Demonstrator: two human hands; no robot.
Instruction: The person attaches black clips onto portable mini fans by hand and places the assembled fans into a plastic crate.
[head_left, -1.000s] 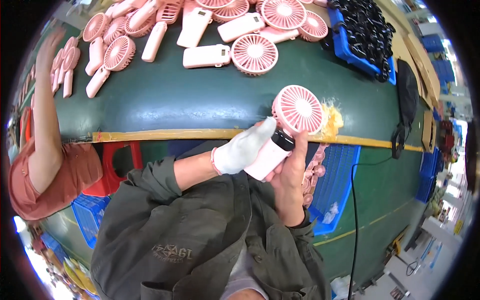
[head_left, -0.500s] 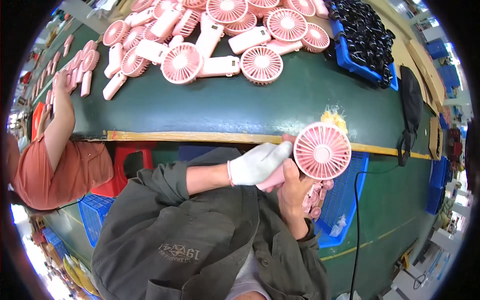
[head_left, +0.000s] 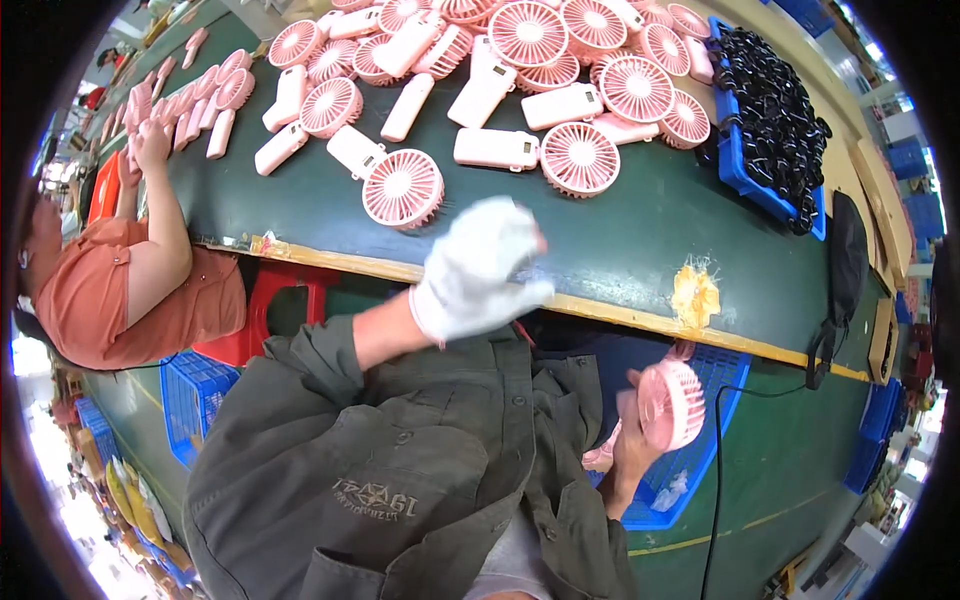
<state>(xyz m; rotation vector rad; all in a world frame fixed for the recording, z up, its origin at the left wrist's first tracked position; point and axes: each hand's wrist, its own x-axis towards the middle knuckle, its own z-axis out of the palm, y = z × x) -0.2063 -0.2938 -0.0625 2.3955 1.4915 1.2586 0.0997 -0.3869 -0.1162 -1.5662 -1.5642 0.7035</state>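
Pink fan (head_left: 668,403) gripped by the bare right hand (head_left: 633,440) over a blue crate (head_left: 722,400); gloved left hand (head_left: 478,268) empty, loosely open.

packages: none | labels: none legible | signs: none | screens: none

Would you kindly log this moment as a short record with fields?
Left hand: white-gloved left hand, raised over the table edge, holding nothing visible
Right hand: bare right hand gripping a pink handheld fan above the blue crate
Table: green table with many pink fans
Far right: blue tray of black parts
Neighbour: person in orange shirt
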